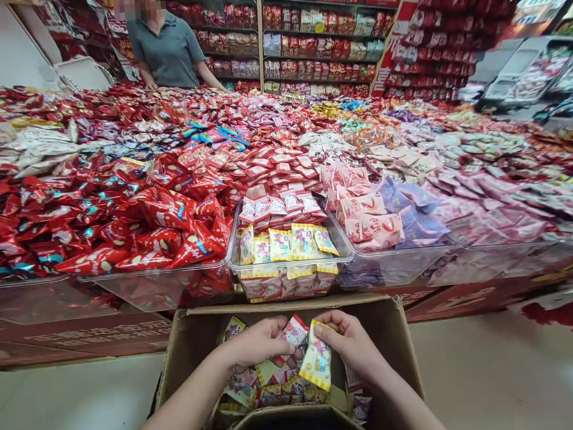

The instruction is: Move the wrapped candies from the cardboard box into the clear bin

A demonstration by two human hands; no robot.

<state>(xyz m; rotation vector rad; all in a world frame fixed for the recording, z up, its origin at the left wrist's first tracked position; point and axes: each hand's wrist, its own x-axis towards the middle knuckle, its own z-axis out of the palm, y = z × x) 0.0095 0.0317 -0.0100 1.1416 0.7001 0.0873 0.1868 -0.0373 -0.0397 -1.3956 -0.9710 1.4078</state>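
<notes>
Over an open cardboard box (pixel 413 358), my left hand (pixel 265 343) grips a red-and-white candy packet (pixel 294 331) between thumb and fingers. My right hand (pixel 346 341) pinches the top of a yellow-and-white candy packet (pixel 317 365), which hangs tilted beside the other one. Loose packets (pixel 241 387) of both kinds lie in the box below. Just beyond the box, a clear plastic bin (pixel 341 237) holds a front row of yellow packets (pixel 280 244) with red-and-white packets (pixel 276 206) behind them.
Red snack bags (pixel 166 215) are heaped left of the bin, pink bags (pixel 372 224) and purple bags (pixel 414 214) right of it. A person (pixel 166 48) stands behind the wide display. Stocked shelves (pixel 322 44) line the back. Pale floor (pixel 492 384) shows beside the box.
</notes>
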